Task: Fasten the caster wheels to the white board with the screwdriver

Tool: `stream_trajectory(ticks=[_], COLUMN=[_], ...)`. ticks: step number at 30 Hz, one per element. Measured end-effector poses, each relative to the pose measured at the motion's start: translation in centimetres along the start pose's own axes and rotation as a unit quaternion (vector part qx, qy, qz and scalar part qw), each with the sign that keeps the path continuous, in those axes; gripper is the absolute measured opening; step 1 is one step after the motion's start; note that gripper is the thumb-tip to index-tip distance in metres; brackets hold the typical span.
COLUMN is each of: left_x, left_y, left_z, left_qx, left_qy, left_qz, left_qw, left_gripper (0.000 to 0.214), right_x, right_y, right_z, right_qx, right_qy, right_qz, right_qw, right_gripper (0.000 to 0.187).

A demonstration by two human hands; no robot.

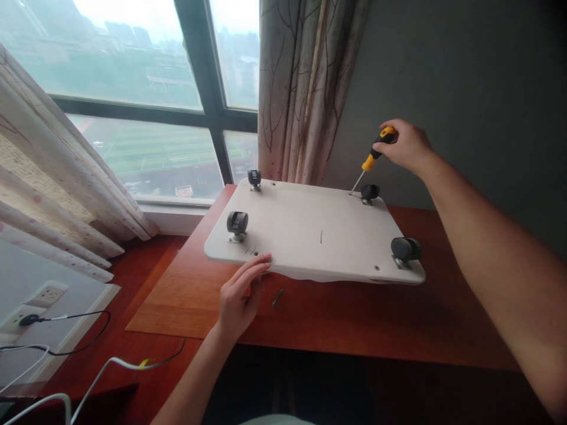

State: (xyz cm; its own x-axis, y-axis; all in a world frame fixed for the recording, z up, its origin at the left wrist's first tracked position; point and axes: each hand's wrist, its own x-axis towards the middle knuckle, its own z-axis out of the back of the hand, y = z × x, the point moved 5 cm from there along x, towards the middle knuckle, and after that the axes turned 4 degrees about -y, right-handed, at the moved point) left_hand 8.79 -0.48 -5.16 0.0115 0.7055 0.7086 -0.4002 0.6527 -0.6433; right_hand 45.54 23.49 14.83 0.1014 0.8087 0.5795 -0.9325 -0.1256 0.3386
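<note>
A white board (pixel 301 227) with rounded corners lies flat, with several black casters standing up near its corners, including a front-left caster (pixel 237 224) and a front-right caster (pixel 405 250). My right hand (pixel 405 144) is closed around the yellow and black handle of a screwdriver (pixel 372 154). Its tip meets the board's far edge at a hole, just left of the far-right caster (pixel 369 193). My left hand (pixel 241 294) rests its outstretched fingers on the near edge, beside a hole (pixel 256 254). A loose screw (pixel 277 297) lies just in front of the board.
Under the board is a reddish-brown wooden table (pixel 177 301). Behind stand a window (pixel 146 147), a patterned curtain (pixel 295 88) and a dark grey wall (pixel 465 88). At lower left, a wall socket (pixel 33 307) has a black plug in it, and a white cable (pixel 101 372) runs below.
</note>
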Motion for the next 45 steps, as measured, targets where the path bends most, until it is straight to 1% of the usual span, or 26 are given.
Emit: stream_trajectory(ticks=[3,5,7,9,10,12,14,15,16,17,18,20,23,24,26,28,30,32,34,35,36,38,39,40,42,45], left_x=[0.0,0.1,0.1,0.1,0.1,0.1,0.1,0.1,0.0,0.0,-0.1,-0.3,-0.4,-0.3,0.1,0.9,1.6,2.1,2.2,2.2,2.2,2.0,2.0,1.9,1.6,1.1], left_y=[-0.1,-0.1,-0.2,-0.2,-0.2,-0.2,-0.2,-0.2,-0.3,-0.4,-0.5,-0.8,-1.5,-1.9,-3.2,-4.9,-6.2,-6.6,-6.3,-6.0,-5.7,-5.1,-4.7,-4.5,-3.9,-3.5], left_z=[0.0,0.0,0.0,0.0,0.0,0.0,-0.1,0.0,0.0,0.1,0.2,0.6,1.3,1.5,1.6,1.6,1.9,2.5,3.3,3.7,4.1,4.9,5.3,5.5,5.8,5.9], left_qx=[-0.002,-0.005,-0.003,0.004,0.008,0.011,0.011,0.013,0.016,0.018,0.019,0.012,-0.006,-0.009,-0.006,0.002,0.017,0.026,0.024,0.024,0.025,0.033,0.034,0.034,0.030,0.030], left_qy=[-0.001,-0.001,-0.001,-0.002,-0.002,-0.001,-0.001,-0.002,-0.006,-0.012,-0.020,-0.042,-0.074,-0.078,-0.057,-0.015,0.001,-0.010,-0.020,-0.022,-0.024,-0.034,-0.038,-0.040,-0.032,-0.013], left_qz=[-0.001,-0.002,-0.003,-0.005,-0.004,-0.001,-0.001,-0.003,-0.007,-0.012,-0.017,-0.017,0.019,0.031,0.035,0.016,0.011,0.038,0.078,0.096,0.110,0.131,0.138,0.143,0.151,0.153], left_qw=[1.000,1.000,1.000,1.000,1.000,1.000,1.000,1.000,1.000,1.000,0.999,0.999,0.997,0.996,0.998,1.000,1.000,0.999,0.996,0.995,0.993,0.990,0.989,0.988,0.988,0.988], left_gripper=[0.032,0.032,0.032,0.031,0.031,0.031,0.033,0.035,0.037,0.038,0.039,0.038,0.036,0.035,0.036,0.044,0.052,0.055,0.055,0.056,0.055,0.051,0.048,0.047,0.049,0.053], right_x=[-0.4,-0.6,-0.5,-0.2,-0.1,-0.2,-0.9,-1.7,-2.6,-3.9,-5.4,-9.1,-15.3,-17.2,-20.6,-23.1,-24.7,-25.5,-25.8,-25.9,-26.2,-27.0,-27.6,-28.5,-30.3,-32.2], right_y=[0.7,1.2,1.6,1.9,1.9,2.3,2.8,3.3,4.0,4.8,5.9,8.4,12.4,13.6,16.0,18.0,19.5,20.3,20.4,20.2,19.8,19.1,18.7,18.4,17.8,16.9], right_z=[0.5,0.5,0.2,0.0,0.1,0.9,2.1,2.7,3.2,3.7,4.1,4.8,5.4,5.5,5.1,4.1,3.0,2.2,1.6,1.4,1.1,0.2,-0.6,-1.5,-3.5,-6.2], right_qx=[-0.051,-0.059,-0.049,-0.024,-0.007,0.047,0.131,0.179,0.226,0.264,0.299,0.364,0.411,0.407,0.369,0.360,0.376,0.399,0.430,0.437,0.431,0.374,0.330,0.285,0.209,0.145], right_qy=[-0.018,-0.018,-0.009,-0.005,-0.016,-0.065,-0.113,-0.122,-0.114,-0.101,-0.072,-0.014,0.057,0.056,0.067,0.079,0.091,0.105,0.137,0.155,0.172,0.217,0.248,0.284,0.346,0.376], right_qz=[-0.032,-0.049,-0.050,-0.037,-0.027,0.002,0.022,0.027,0.028,0.028,0.037,0.057,0.121,0.148,0.201,0.242,0.263,0.257,0.232,0.217,0.203,0.192,0.201,0.219,0.264,0.311], right_qw=[0.998,0.997,0.997,0.999,0.999,0.997,0.985,0.976,0.967,0.959,0.951,0.930,0.902,0.900,0.905,0.898,0.884,0.874,0.862,0.859,0.862,0.881,0.888,0.889,0.876,0.861], right_gripper=[0.057,0.061,0.063,0.063,0.063,0.063,0.069,0.072,0.074,0.074,0.072,0.065,0.048,0.045,0.042,0.040,0.039,0.043,0.053,0.053,0.049,0.031,0.025,0.023,0.027,0.029])
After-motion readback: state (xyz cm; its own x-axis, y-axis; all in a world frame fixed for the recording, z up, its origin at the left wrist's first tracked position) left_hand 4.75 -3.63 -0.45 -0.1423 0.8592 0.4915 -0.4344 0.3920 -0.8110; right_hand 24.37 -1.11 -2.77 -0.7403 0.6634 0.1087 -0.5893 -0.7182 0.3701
